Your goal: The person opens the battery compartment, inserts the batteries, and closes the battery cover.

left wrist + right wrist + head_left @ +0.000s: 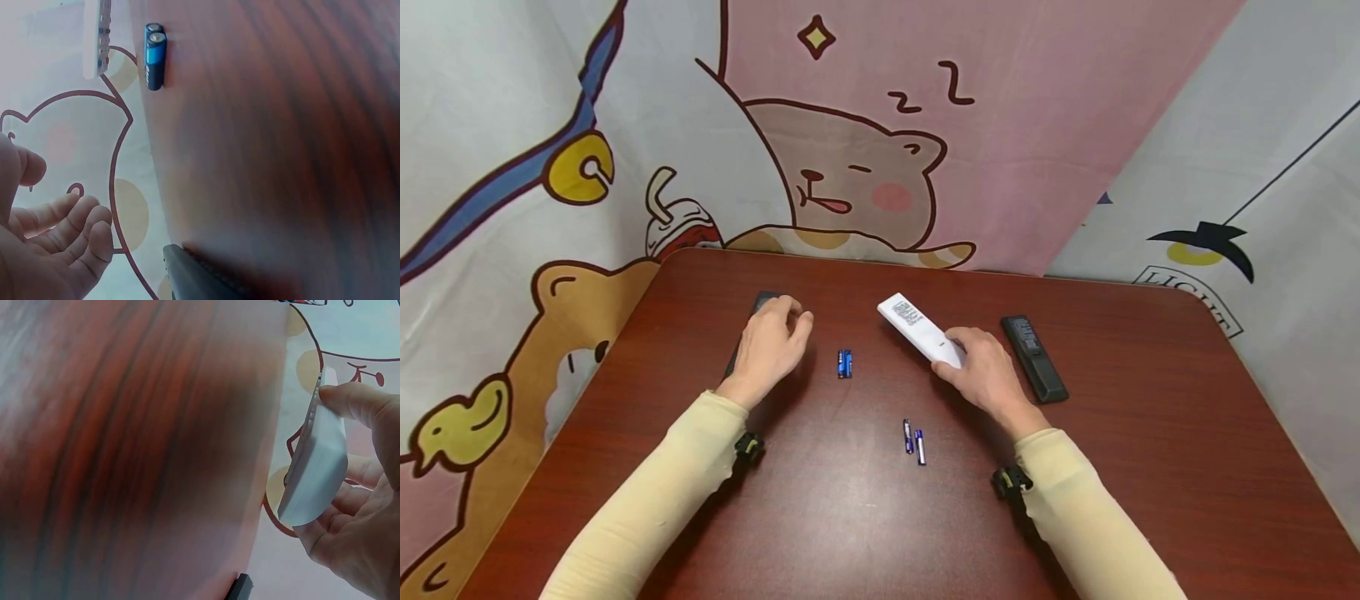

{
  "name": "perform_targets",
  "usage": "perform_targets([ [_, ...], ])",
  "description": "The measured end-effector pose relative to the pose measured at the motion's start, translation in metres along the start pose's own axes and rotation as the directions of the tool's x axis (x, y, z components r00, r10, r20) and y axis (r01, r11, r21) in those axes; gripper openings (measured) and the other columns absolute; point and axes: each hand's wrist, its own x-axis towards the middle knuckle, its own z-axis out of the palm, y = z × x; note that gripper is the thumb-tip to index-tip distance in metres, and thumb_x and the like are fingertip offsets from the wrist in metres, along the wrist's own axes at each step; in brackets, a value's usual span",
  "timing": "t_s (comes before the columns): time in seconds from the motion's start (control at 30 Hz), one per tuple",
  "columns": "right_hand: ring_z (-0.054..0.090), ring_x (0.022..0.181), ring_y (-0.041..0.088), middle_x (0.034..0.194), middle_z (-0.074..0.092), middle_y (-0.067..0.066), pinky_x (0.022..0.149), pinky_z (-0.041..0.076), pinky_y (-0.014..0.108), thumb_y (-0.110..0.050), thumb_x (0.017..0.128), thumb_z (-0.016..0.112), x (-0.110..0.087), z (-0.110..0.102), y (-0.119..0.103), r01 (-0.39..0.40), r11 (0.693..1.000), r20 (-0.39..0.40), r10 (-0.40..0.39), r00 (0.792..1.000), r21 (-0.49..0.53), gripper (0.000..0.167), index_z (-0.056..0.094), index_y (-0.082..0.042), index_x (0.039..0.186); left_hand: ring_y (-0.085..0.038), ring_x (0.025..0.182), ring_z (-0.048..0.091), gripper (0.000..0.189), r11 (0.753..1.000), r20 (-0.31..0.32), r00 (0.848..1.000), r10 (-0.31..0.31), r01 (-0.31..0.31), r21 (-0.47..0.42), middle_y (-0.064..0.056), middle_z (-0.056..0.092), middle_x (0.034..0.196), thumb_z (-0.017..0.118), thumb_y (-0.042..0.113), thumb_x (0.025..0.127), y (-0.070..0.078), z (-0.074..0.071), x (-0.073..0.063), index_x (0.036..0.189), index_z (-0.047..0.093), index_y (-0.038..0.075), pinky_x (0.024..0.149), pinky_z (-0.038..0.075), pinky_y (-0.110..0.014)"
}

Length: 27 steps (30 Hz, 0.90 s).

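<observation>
My right hand (985, 371) grips the near end of a white remote control (917, 329), its labelled back facing up. In the right wrist view, thumb and fingers hold the white remote (322, 456) by opposite sides, with its buttons turned toward the table. My left hand (771, 342) holds nothing and is loosely curled above a black remote control (766, 297) at the left, hiding much of it. The left wrist view has that black remote (194, 278) below the fingers. A pair of blue batteries (845, 363) lies side by side between the hands.
Two purple-and-white batteries (921, 447) lie nearer the front of the brown table (865, 533). Another black remote (1036, 360) lies just right of my right hand. A printed cartoon curtain (865, 175) hangs behind the table's back edge.
</observation>
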Motion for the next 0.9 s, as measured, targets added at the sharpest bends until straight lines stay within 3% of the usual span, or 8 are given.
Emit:
perform_targets([
  [0.43, 0.061, 0.11, 0.035, 0.126, 0.067, 0.019, 0.092, 0.049, 0.053, -0.025, 0.085, 0.084, -0.003, 0.003, -0.019, 0.019, 0.999, -0.023, -0.018, 1.0, 0.045, 0.052, 0.066, -0.003, 0.13, -0.025, 0.083, 0.058, 0.028, 0.994, 0.061, 0.998, -0.001, 0.008, -0.107, -0.01, 0.064, 0.1, 0.057, 0.027, 0.105, 0.01, 0.006, 0.001, 0.115, 0.068, 0.004, 0.074, 0.049, -0.04],
  [0.9, 0.061, 0.107, 0.031, 0.123, 0.069, 0.014, 0.088, 0.051, 0.05, -0.025, 0.085, 0.084, -0.007, 0.004, -0.044, 0.094, 0.992, -0.035, -0.092, 0.995, 0.088, 0.051, 0.067, -0.006, 0.129, -0.029, 0.093, 0.061, 0.031, 0.987, 0.084, 0.996, -0.031, 0.044, -0.156, -0.012, 0.067, 0.109, 0.055, 0.03, 0.105, 0.016, 0.011, 0.003, 0.119, 0.069, 0.007, 0.084, 0.05, -0.045],
])
